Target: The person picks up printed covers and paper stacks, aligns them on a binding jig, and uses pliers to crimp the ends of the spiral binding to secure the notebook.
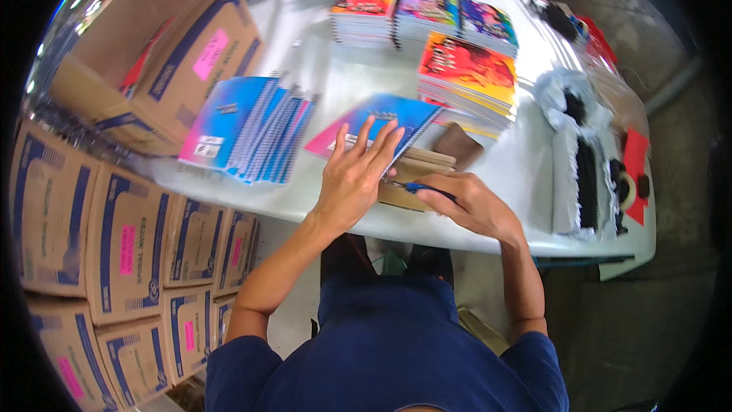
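Being pressed down by the spread fingers of the left hand [357,172] near the edge of the counter [530,198], the notebook [406,114] is presumably steadied for the pliers [415,186] grasped by the fingers of the right hand [476,204].

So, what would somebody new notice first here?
Probably the bright orange notebook stacks towards the back. Then the pink and blue spiral notebook in the middle, under the left hand, with blue-handled pliers in the right hand. Cardboard boxes with pink labels are piled lower left.
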Tool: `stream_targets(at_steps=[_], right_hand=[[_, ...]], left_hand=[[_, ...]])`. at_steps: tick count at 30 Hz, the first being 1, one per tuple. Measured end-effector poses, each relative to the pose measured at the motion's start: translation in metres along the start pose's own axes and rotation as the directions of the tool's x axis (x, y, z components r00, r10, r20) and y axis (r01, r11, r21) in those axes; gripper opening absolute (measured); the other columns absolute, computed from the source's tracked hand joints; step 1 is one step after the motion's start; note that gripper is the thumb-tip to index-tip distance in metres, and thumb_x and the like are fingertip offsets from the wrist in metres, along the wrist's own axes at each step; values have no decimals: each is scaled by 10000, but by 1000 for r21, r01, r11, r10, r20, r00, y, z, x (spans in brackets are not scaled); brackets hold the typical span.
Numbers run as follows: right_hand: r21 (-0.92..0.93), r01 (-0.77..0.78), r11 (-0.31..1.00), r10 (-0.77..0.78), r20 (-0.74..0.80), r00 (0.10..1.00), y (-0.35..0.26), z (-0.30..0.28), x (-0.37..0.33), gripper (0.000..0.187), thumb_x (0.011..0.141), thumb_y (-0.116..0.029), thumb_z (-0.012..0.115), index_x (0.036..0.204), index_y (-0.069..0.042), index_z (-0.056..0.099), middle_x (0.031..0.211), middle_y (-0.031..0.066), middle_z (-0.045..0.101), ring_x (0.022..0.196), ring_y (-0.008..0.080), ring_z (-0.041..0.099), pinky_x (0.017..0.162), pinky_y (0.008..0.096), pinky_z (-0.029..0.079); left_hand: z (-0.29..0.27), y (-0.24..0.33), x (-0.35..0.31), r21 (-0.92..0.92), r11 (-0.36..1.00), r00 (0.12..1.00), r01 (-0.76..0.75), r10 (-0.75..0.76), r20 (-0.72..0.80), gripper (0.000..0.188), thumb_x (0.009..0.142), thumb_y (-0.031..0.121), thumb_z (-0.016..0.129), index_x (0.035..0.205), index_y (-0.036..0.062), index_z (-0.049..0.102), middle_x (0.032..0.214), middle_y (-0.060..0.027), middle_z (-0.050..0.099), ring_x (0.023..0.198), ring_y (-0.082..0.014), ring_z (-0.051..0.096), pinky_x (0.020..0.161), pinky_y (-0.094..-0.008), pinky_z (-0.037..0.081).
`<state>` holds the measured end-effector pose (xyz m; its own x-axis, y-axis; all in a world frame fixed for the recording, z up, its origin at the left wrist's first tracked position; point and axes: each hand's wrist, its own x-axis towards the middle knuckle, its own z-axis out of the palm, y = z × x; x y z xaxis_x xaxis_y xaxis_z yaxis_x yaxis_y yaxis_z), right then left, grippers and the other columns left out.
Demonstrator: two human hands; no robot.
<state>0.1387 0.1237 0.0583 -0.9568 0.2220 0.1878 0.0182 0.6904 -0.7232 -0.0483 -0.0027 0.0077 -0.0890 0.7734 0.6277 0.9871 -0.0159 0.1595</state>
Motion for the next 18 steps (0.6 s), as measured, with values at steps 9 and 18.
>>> stream_targets(at_steps=[9, 18], right_hand=[[-339, -658, 672, 377, -609, 698, 125, -63, -63, 281, 883, -184, 673, 1105, -11, 655, 1020, 153, 657, 884, 323, 632, 774, 373, 496], [475, 146, 868, 146, -526, 838, 17, 41, 32, 369, 806, -74, 727, 1140, 2, 591, 1141, 150, 614, 1046, 257, 600, 910, 390, 488]], left_hand=[[-132, -99, 17, -414, 863, 911, 290, -381, -157, 520, 940, 172, 589, 1402, -9, 432, 1441, -115, 475, 1296, -227, 479, 1078, -330, 367], [-126, -158, 35, -837, 545, 862, -49, -401, -311, 827, 852, 467, 632, 1429, -58, 359, 1467, -165, 401, 1294, -298, 478, 1091, -376, 358]])
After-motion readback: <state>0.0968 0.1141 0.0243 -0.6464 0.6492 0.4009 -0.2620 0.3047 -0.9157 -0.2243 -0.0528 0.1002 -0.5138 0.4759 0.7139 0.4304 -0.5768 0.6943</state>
